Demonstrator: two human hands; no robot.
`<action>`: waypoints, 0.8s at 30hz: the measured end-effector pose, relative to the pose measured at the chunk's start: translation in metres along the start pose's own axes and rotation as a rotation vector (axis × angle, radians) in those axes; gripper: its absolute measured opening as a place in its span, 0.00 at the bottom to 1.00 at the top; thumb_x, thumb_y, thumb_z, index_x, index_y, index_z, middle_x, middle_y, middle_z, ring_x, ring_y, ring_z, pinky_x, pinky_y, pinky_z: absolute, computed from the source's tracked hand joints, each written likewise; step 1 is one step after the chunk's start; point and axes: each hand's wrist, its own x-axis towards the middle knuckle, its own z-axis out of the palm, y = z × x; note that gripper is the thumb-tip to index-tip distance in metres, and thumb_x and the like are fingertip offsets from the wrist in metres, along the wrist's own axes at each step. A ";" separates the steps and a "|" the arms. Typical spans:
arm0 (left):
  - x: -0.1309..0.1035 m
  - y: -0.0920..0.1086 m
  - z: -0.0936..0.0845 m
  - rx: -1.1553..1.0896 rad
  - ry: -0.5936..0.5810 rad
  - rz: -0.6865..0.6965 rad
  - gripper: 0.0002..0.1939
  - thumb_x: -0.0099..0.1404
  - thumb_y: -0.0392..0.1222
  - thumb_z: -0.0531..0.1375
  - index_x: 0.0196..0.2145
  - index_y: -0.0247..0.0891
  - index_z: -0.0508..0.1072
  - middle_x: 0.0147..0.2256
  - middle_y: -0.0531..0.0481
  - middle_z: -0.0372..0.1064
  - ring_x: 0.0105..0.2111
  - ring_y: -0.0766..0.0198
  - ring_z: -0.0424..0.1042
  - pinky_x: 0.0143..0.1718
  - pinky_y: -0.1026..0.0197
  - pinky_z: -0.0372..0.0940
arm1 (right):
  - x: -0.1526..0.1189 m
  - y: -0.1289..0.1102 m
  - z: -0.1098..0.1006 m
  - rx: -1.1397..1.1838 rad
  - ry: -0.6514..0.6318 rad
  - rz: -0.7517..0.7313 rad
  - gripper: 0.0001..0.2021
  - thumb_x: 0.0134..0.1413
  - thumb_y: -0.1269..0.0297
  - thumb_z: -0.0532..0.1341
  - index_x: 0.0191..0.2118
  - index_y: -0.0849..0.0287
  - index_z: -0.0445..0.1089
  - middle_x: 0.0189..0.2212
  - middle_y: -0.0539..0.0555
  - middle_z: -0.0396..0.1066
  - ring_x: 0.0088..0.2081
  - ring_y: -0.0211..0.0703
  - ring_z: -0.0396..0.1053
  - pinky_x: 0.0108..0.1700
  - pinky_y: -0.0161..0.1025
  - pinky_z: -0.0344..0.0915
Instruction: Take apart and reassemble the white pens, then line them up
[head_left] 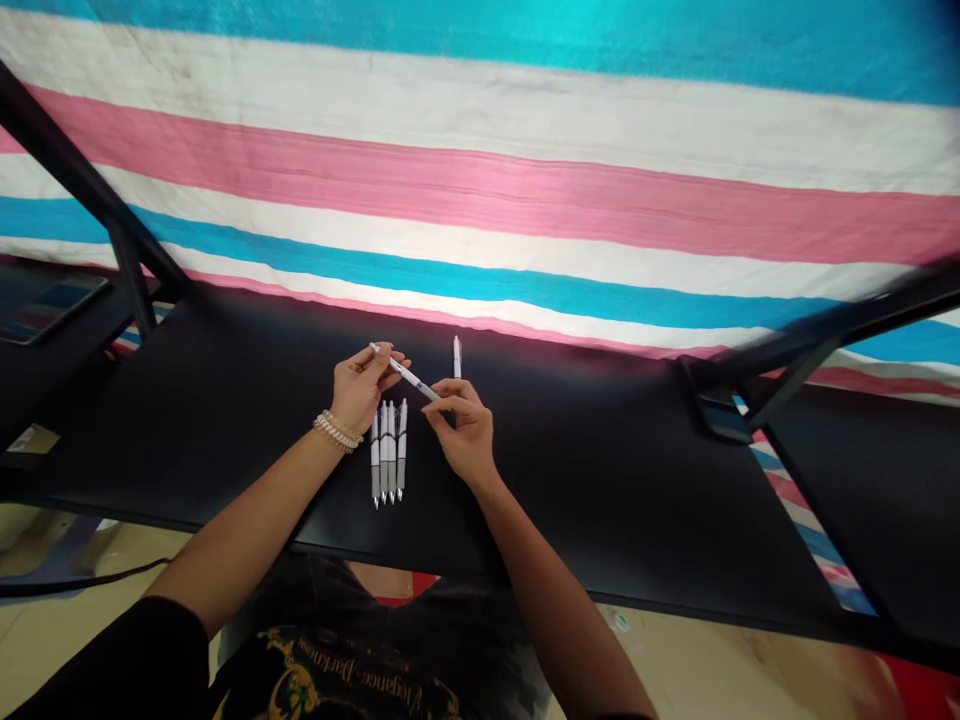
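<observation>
A white pen with a grey grip point(407, 375) is held slantwise between my two hands, above the black table point(600, 480). My left hand point(364, 385), with beaded bracelets at the wrist, pinches its upper left end. The fingers of my right hand point(465, 430) close on its lower right end. Just below the hands, several white and grey pens point(388, 450) lie side by side, tips toward me. Another white pen point(457, 356) lies beyond my right hand, which hides its lower part.
Striped cloth point(480, 190) in pink, white and blue hangs along the table's far edge. Black metal supports stand left point(131, 270) and right point(795, 385). A dark flat device point(52, 308) lies at the far left.
</observation>
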 end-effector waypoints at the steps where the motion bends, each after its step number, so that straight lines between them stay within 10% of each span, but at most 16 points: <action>1: 0.000 0.000 0.000 -0.002 -0.001 0.000 0.21 0.54 0.51 0.72 0.39 0.33 0.77 0.36 0.44 0.77 0.37 0.60 0.79 0.41 0.59 0.74 | 0.000 0.000 0.001 0.015 -0.003 -0.001 0.13 0.52 0.61 0.69 0.45 0.52 0.77 0.44 0.55 0.71 0.45 0.45 0.71 0.44 0.42 0.73; 4: 0.000 -0.001 0.000 -0.005 -0.008 -0.001 0.20 0.54 0.51 0.72 0.38 0.33 0.77 0.36 0.44 0.77 0.37 0.60 0.79 0.40 0.59 0.74 | 0.000 -0.001 0.003 0.100 -0.015 0.104 0.18 0.57 0.58 0.65 0.53 0.53 0.72 0.38 0.53 0.72 0.36 0.41 0.72 0.35 0.39 0.73; 9: 0.000 0.000 0.000 -0.002 -0.001 0.002 0.20 0.55 0.51 0.71 0.38 0.33 0.77 0.36 0.44 0.77 0.37 0.60 0.79 0.39 0.60 0.74 | -0.001 0.001 0.004 -0.027 0.016 0.019 0.05 0.54 0.62 0.66 0.36 0.56 0.75 0.39 0.54 0.71 0.39 0.41 0.71 0.40 0.40 0.73; 15: -0.002 0.000 0.002 -0.001 -0.014 -0.012 0.19 0.55 0.50 0.72 0.38 0.33 0.78 0.36 0.44 0.77 0.36 0.60 0.79 0.38 0.61 0.74 | -0.003 0.003 0.007 -0.043 -0.055 0.087 0.18 0.60 0.60 0.62 0.54 0.53 0.67 0.39 0.52 0.69 0.33 0.38 0.70 0.31 0.35 0.71; 24: 0.007 0.003 -0.002 -0.122 0.115 -0.038 0.12 0.58 0.43 0.70 0.35 0.32 0.77 0.34 0.44 0.77 0.37 0.61 0.79 0.43 0.60 0.74 | -0.002 -0.006 -0.006 -0.341 -0.031 -0.093 0.13 0.66 0.65 0.55 0.49 0.54 0.75 0.31 0.51 0.71 0.29 0.38 0.65 0.31 0.36 0.62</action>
